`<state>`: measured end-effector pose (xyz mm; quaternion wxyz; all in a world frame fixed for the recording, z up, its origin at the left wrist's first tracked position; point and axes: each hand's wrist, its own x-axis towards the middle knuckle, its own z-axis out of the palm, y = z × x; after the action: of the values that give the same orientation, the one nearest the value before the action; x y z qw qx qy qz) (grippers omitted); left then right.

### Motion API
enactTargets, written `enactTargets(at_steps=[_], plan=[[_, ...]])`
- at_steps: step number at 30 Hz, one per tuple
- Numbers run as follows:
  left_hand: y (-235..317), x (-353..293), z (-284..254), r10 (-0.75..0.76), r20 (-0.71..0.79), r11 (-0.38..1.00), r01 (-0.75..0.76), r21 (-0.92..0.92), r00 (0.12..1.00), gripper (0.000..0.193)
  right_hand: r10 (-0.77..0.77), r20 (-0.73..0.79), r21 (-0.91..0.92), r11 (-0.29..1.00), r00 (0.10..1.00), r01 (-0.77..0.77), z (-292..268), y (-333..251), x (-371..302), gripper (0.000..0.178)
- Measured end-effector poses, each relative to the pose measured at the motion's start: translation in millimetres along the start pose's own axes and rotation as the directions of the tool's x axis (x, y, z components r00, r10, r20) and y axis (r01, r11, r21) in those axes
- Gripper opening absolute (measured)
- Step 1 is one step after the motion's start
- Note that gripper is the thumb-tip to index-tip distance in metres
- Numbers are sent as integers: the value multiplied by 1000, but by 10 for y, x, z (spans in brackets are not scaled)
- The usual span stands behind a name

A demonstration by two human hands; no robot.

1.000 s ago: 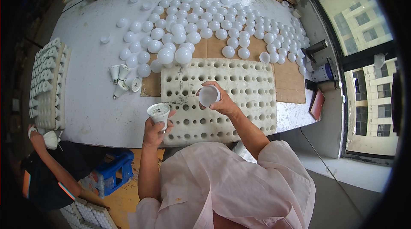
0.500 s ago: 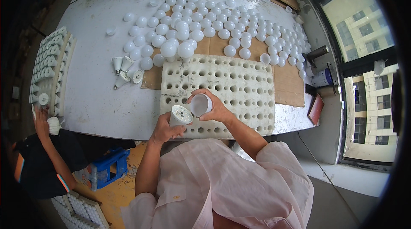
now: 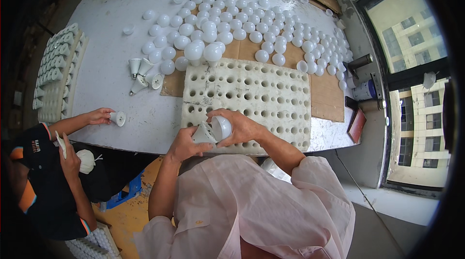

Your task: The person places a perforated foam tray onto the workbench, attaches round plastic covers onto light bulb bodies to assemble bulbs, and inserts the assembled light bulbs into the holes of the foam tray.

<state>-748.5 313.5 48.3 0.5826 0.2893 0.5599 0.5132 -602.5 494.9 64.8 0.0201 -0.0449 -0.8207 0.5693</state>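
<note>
Over the front of a white foam tray point(image 3: 286, 99) full of round holes, my left hand point(image 3: 181, 145) grips a white cone-shaped bulb base point(image 3: 202, 135). My right hand point(image 3: 242, 128) has its fingers round a white bulb cover point(image 3: 222, 128), a frosted dome. Cover and base meet at an angle, their rims touching or nearly so; I cannot tell which. Two domed bulbs, one of them a left bulb point(image 3: 193, 52), stand at the tray's far left corner. Several loose bulb bases point(image 3: 138, 83) lie left of the tray.
Many loose domes point(image 3: 252, 21) spread over cardboard and the white table point(image 3: 111, 65) behind the tray. At the left, a co-worker's hand point(image 3: 100, 116) holds another bulb base, beside a filled rack point(image 3: 55, 70). A dark red wallet-like object point(image 3: 357, 125) lies at the right edge.
My right hand has turned the dome and brought it against the base, which has tilted toward it. The co-worker has moved from the rack to the table edge with a bulb base.
</note>
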Motion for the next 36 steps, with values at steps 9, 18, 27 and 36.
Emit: enactTargets(at_steps=[9,18,27,36], plan=[[18,-47,20,-93,52,990,87,111,994,41,38,200,-238,971,979,11,107,-158,24,81],[107,-71,67,58,98,971,-79,228,994,43,-410,-101,-99,911,906,401,347,-31,7,65],[218,0,128,-62,122,985,41,168,991,39,-415,-140,-22,909,899,416,302,-15,-26,47],[-6,192,-91,-214,216,968,236,-82,953,46,-312,-184,-8,949,932,315,290,58,95,56]])
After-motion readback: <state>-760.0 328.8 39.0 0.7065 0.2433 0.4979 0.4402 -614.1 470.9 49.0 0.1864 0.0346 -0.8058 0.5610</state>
